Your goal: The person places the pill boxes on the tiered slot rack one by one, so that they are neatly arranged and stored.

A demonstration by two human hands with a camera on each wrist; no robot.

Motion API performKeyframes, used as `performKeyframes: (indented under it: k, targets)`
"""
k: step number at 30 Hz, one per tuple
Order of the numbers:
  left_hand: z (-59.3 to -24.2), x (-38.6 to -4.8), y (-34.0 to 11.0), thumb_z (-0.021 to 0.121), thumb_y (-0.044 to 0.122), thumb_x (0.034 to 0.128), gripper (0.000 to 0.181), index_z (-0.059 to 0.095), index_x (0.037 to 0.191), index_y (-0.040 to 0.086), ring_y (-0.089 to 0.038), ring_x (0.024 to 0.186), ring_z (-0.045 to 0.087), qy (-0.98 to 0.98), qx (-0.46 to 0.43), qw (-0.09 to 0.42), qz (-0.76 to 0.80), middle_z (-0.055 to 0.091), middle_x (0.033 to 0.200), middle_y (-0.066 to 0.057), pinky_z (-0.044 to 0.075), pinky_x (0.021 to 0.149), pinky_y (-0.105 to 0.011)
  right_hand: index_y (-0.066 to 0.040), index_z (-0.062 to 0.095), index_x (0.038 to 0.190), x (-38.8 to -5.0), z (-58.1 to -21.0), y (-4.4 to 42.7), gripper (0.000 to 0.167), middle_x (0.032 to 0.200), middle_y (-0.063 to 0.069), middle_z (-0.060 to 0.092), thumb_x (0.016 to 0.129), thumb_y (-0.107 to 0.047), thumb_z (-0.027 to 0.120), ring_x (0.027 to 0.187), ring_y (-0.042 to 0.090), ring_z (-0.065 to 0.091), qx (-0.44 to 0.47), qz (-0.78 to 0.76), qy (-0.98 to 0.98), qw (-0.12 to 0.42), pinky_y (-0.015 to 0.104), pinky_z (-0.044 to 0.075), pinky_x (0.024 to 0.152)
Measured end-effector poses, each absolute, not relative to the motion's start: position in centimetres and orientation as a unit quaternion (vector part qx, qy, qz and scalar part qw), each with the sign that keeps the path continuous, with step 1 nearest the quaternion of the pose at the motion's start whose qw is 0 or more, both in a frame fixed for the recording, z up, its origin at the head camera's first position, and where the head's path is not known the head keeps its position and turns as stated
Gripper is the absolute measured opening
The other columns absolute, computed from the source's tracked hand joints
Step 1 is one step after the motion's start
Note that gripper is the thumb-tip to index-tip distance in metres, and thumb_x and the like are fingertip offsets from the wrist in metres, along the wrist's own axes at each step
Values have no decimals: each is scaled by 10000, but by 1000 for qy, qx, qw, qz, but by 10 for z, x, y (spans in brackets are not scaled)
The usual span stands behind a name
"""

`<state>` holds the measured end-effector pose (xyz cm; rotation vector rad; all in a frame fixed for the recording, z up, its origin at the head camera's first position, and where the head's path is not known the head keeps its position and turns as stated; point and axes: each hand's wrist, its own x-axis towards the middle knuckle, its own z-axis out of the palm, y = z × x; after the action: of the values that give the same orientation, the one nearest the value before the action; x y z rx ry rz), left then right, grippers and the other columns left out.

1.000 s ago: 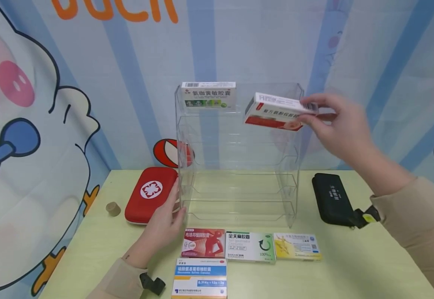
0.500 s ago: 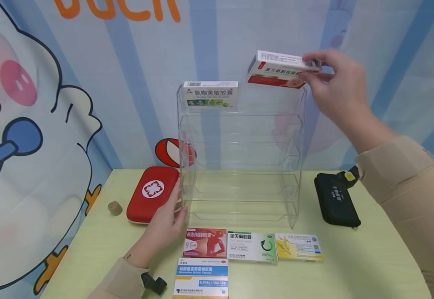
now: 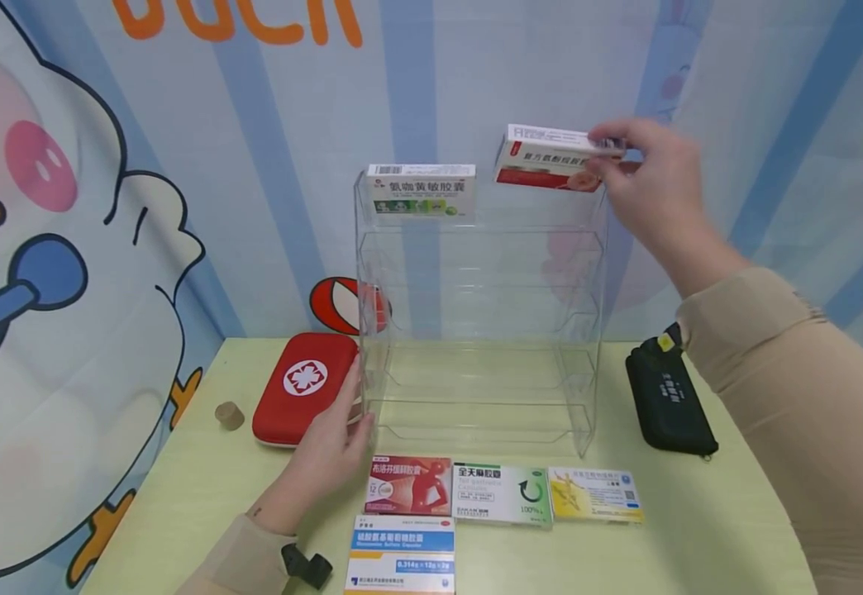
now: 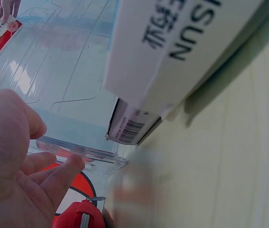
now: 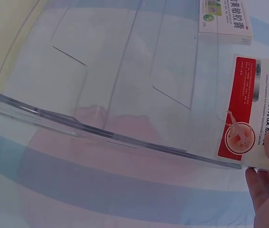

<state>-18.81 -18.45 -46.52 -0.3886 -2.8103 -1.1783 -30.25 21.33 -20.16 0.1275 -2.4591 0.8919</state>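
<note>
My right hand [image 3: 658, 186] pinches the right end of a white and red medicine box [image 3: 543, 161], thumb in front and fingers behind. The box is held slightly tilted at the top right of a clear tiered display rack [image 3: 476, 402]. In the right wrist view, the box's printed front [image 5: 241, 109] overlaps the rack's upper side edge. A white and green medicine box [image 3: 420, 190] stands at the top tier's left. At the rack's lower left side, my left hand [image 3: 327, 442] holds the side panel; in the left wrist view its thumb and fingers [image 4: 53, 183] lie either side of it.
Before the rack lie a red box [image 3: 407, 486], a green-white box [image 3: 502, 494], a yellow box [image 3: 595, 494] and a blue-white box [image 3: 400, 555]. A red first-aid case [image 3: 301, 388] and a small cork-like piece [image 3: 229, 416] sit left, a black case [image 3: 669, 401] right.
My right hand lifted the white and red box above the rack's top, then lowered it slightly toward the top tier. The left hand stays at the rack's side.
</note>
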Motion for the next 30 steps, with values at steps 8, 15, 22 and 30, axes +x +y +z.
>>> performKeyframes:
  k: [8, 15, 22, 30]
  targets:
    - [-465, -188, -185, 713, 172, 1064, 1038, -8, 1779, 391, -419, 1516, 583, -912, -126, 33, -388, 441, 1758, -119, 620, 1092, -541, -199, 691, 1497, -308, -217, 209, 390, 1544, 47, 663, 1109, -214, 661, 1349, 276, 722, 52, 330, -907, 255, 475, 653, 1075]
    - [-464, -188, -184, 708, 178, 1069, 1032, -10, 1778, 395, -405, 1529, 573, -914, -126, 32, -385, 444, 1756, -117, 618, 1097, -525, -153, 712, 1465, -310, -226, 207, 369, 1575, 50, 659, 1097, -173, 682, 1431, 283, 664, 59, 328, -904, 269, 491, 588, 1175]
    - [-465, -189, -184, 711, 176, 1066, 1034, -6, 1780, 387, -411, 1531, 569, -913, -125, 30, -387, 444, 1756, -120, 618, 1095, -531, -147, 730, 1440, -312, -233, 205, 354, 1591, 51, 653, 1090, -190, 697, 1481, 291, 618, 64, 313, -903, 287, 490, 506, 1258]
    - [-465, -189, -184, 717, 165, 1062, 1041, -1, 1779, 394, -414, 1529, 571, -913, -121, 29, -389, 434, 1763, -111, 624, 1084, -537, -154, 719, 1461, -309, -235, 201, 367, 1633, 24, 616, 1100, -200, 675, 1557, 284, 546, 64, 314, -903, 287, 472, 403, 1344]
